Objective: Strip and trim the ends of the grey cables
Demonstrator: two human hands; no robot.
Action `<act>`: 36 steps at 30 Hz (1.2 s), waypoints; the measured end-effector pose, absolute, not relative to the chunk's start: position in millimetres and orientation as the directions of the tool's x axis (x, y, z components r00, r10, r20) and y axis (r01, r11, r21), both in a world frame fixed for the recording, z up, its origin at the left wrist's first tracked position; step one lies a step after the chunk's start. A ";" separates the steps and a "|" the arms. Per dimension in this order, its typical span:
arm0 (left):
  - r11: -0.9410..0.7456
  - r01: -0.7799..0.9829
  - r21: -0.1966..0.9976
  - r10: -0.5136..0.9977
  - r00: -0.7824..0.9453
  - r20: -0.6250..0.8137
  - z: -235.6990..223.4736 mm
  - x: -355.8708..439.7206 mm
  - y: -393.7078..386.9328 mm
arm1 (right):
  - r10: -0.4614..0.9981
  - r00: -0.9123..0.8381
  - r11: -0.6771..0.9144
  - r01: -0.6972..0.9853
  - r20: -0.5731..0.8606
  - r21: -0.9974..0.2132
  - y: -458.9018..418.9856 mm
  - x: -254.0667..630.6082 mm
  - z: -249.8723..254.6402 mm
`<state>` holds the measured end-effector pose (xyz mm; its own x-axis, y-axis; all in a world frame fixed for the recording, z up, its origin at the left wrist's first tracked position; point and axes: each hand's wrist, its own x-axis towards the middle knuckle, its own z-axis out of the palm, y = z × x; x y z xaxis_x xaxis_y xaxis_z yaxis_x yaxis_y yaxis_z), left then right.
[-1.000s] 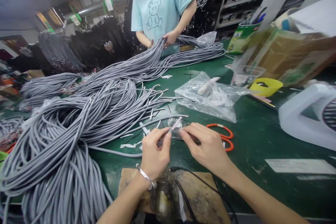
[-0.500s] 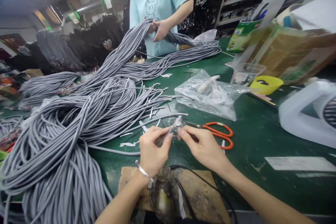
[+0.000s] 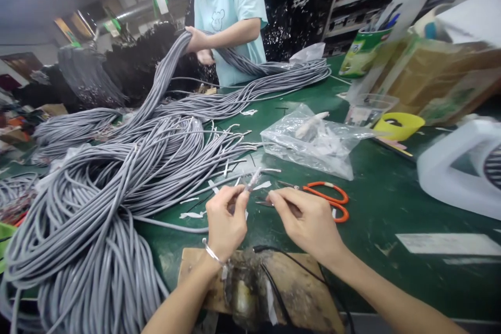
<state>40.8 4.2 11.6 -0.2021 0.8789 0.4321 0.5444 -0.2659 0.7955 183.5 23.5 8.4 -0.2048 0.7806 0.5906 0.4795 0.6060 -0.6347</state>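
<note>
My left hand (image 3: 227,219) is closed, pinching a grey cable (image 3: 172,225) between thumb and fingers. The cable's stripped, whitish end (image 3: 255,176) sticks up past the fingertips, with a loose white strip (image 3: 263,185) beside it. Just to the right, my right hand (image 3: 307,219) has thumb and forefinger pressed together, apart from the cable end. Whether anything is in that pinch is too small to make out. Scissors with orange handles (image 3: 343,195) lie behind my right hand, their blades partly covered by its fingers.
Heaped grey cables (image 3: 97,193) fill the left side. Across the green table (image 3: 376,209) a person in a light blue shirt (image 3: 238,5) holds a cable bundle. A clear plastic bag (image 3: 313,141), yellow tape ring (image 3: 403,124) and wooden block (image 3: 309,287) with black leads are nearby.
My hands have drawn apart; the right fingers have come away from the cable end, where a white strip now hangs loose. The person opposite has swung the cable bundle to the left.
</note>
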 end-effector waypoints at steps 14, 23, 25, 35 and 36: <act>-0.290 0.452 0.844 0.898 -0.178 0.404 8.5 42.5 3.4 | 0.791 -0.227 0.603 0.440 0.568 -0.665 25.9 181.0 8.9; -0.300 0.480 0.824 0.897 -0.152 0.415 7.8 44.1 1.0 | 0.779 -0.230 0.617 0.445 0.583 -0.649 25.0 180.0 7.4; -0.308 0.539 0.784 0.890 -0.127 0.437 9.0 44.9 1.3 | 0.729 -0.240 0.668 0.450 0.640 -0.592 22.1 179.4 7.3; -0.302 0.660 0.688 0.896 -0.050 0.441 12.9 43.4 1.3 | 0.665 -0.084 0.680 0.480 0.742 -0.555 18.6 177.1 6.4; -0.318 0.667 0.674 0.888 -0.039 0.458 12.6 43.6 0.4 | 0.694 -0.073 0.654 0.479 0.716 -0.585 20.6 176.8 6.3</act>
<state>43.6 0.4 12.6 -0.0386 0.8883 0.4577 0.6671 -0.3181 0.6737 176.8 20.6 6.3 -0.0727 0.6941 0.7162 0.4794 0.6540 -0.5852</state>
